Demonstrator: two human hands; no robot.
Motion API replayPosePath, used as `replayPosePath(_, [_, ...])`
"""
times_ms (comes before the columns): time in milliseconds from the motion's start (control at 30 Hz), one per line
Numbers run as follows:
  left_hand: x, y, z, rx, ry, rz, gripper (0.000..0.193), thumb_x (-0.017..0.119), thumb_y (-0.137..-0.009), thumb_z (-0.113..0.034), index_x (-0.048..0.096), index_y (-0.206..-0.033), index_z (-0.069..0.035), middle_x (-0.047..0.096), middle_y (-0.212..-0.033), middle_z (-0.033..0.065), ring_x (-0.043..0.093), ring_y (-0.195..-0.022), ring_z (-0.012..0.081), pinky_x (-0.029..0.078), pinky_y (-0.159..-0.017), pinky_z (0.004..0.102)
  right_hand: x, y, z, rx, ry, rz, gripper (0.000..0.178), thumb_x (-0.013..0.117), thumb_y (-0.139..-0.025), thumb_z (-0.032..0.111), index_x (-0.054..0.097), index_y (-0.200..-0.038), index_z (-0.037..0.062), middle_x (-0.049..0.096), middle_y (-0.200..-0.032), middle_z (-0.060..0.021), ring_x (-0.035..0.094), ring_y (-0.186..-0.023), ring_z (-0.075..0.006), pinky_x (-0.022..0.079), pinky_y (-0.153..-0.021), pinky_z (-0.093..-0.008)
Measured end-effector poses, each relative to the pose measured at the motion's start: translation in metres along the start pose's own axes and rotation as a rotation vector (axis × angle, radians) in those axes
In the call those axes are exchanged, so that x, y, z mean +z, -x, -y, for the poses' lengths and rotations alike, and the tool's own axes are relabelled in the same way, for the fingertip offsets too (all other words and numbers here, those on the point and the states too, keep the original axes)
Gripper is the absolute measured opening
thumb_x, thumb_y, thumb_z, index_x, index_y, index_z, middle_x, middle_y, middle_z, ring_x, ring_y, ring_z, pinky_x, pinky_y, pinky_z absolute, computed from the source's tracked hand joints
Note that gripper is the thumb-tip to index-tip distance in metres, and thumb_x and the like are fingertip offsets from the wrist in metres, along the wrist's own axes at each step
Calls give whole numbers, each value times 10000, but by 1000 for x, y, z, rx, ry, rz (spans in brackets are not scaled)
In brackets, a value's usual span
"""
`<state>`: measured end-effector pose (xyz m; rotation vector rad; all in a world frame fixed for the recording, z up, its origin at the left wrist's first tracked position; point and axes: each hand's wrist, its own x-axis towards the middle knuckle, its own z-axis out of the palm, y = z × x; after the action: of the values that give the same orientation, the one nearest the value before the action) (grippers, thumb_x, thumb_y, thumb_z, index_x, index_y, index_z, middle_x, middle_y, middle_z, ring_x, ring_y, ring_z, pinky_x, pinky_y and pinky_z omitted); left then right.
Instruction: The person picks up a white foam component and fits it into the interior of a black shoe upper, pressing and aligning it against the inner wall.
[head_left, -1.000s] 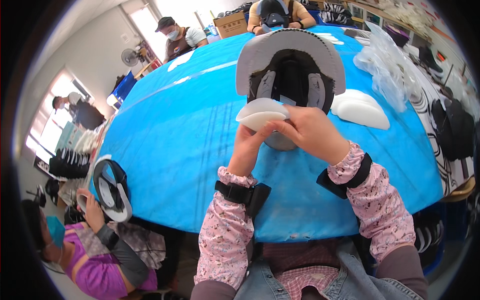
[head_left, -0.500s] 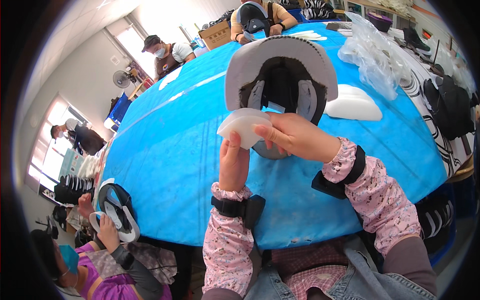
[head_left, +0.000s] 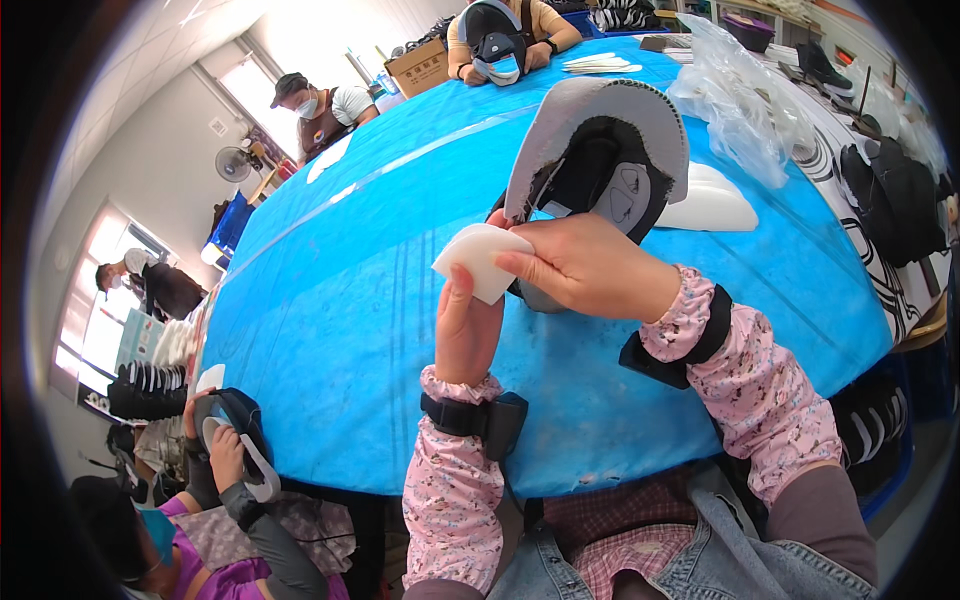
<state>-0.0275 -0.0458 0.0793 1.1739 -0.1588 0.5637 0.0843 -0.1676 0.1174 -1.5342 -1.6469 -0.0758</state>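
Note:
A white curved pad (head_left: pixel 478 258), seemingly foam, is held in front of me. My left hand (head_left: pixel 470 335) pinches its lower left part with the thumb in front; the other fingers are mostly behind it. At its right edge, my right hand (head_left: pixel 595 262) grips the pad between thumb and fingers. Just behind both hands stands a cap (head_left: pixel 585 160), its dark hollow facing me and its broad grey brim (head_left: pixel 655 110) uppermost. A fingertip shows between pad and brim; whose hand it belongs to is unclear. The right hand covers the cap's lower part.
Stacked white pads (head_left: pixel 705 200) lie right of the cap on the blue-covered table (head_left: pixel 350 330). Beyond are a clear plastic bag (head_left: pixel 735 110) and black caps (head_left: pixel 890 200). A co-worker at lower left holds another cap (head_left: pixel 235 425); one across the table handles a cap (head_left: pixel 495 50).
The cap has turned and leans to the right, with its brim now slanting. The pad looks more curled between my hands. At lower left the co-worker's cap has shifted.

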Motion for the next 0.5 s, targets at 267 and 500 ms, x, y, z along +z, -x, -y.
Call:
replayPosePath(267, [-1,0,2,-27,-3,-9,609,423,-879,-479,333,-1269,-20,382,-1303,121,345,-1217,243,231,-1032,389,3,0,-3,32,-17,8,345,382,-925,312,538,-1038,27,581,-811,-188,557,-707,-354,443,-625,-369])
replayPosePath(500, [-2,1,0,-16,-19,-23,604,429,-877,-481,353,-1248,-11,409,-1265,109,360,-1199,235,235,-1031,380,5,0,-3,30,-52,13,351,360,-933,313,536,-1029,25,576,-818,-188,554,-729,-359,441,-642,-373])
